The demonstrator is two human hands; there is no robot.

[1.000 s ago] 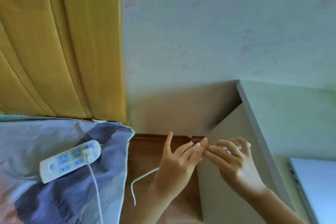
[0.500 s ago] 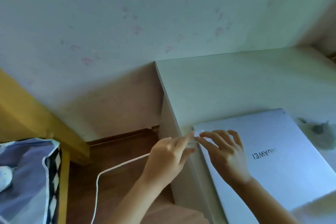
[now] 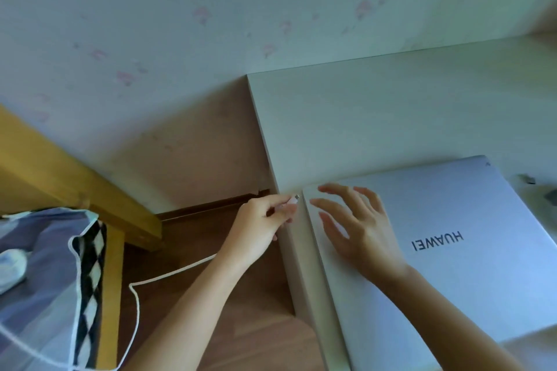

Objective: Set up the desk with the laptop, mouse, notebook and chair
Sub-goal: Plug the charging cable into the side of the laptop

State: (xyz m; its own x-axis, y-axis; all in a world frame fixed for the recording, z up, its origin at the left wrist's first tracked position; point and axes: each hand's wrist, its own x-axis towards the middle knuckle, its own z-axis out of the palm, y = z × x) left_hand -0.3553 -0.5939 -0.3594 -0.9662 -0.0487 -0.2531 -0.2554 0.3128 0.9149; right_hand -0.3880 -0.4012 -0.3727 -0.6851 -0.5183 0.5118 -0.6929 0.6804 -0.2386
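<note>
White desk (image 3: 376,117) bears the closed laptop (image 3: 452,250). Charging seems underway: right hand (image 3: 358,226) lies flat, fingers spread; at nine o'clock, left hand (image 3: 259,229) pinches the cable plug (image 3: 293,199), needing port alignment.

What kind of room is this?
Probably a bedroom with a study corner. A white desk holding a closed laptop stands beside a wooden bed frame with patterned bedding, against a wall with faint pink flower wallpaper.

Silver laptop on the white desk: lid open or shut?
Shut: the silver laptop lies flat, logo side up, right hand resting on it.
</note>
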